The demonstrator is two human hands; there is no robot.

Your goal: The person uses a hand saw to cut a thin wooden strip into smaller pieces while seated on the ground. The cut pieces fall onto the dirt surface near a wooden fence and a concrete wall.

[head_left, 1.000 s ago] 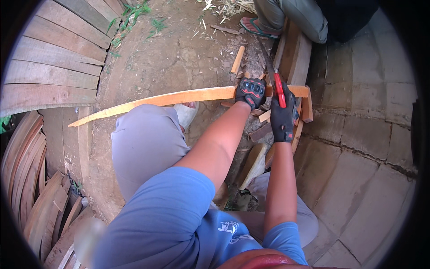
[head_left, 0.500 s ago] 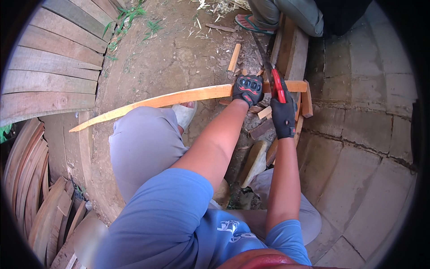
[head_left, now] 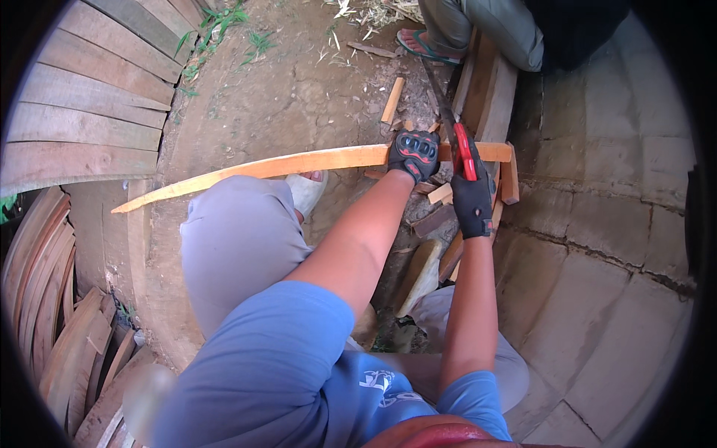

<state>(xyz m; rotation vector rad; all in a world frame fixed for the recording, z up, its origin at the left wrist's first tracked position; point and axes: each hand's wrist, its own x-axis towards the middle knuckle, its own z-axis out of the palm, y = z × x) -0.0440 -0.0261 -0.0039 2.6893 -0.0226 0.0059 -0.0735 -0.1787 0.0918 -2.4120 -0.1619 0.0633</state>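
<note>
A long, tapering wooden strip lies across in front of me, its thin pointed end at the left. My left hand, in a black and red glove, is closed around it near its right part. My right hand, gloved in black, grips the red handle of a handsaw. The saw's dark blade points away from me, crossing the strip just right of my left hand. Whether its teeth have cut into the wood cannot be seen. A short wooden block sits at the strip's right end.
Thick timber beams run away at the right, with another person's sandaled foot beside them. Wood offcuts litter the dirt. Stacked curved boards stand at the left, below a plank surface. Grey paving lies rightward.
The whole view has shifted slightly. Both hands and the saw keep nearly the same places relative to the wooden strip.
</note>
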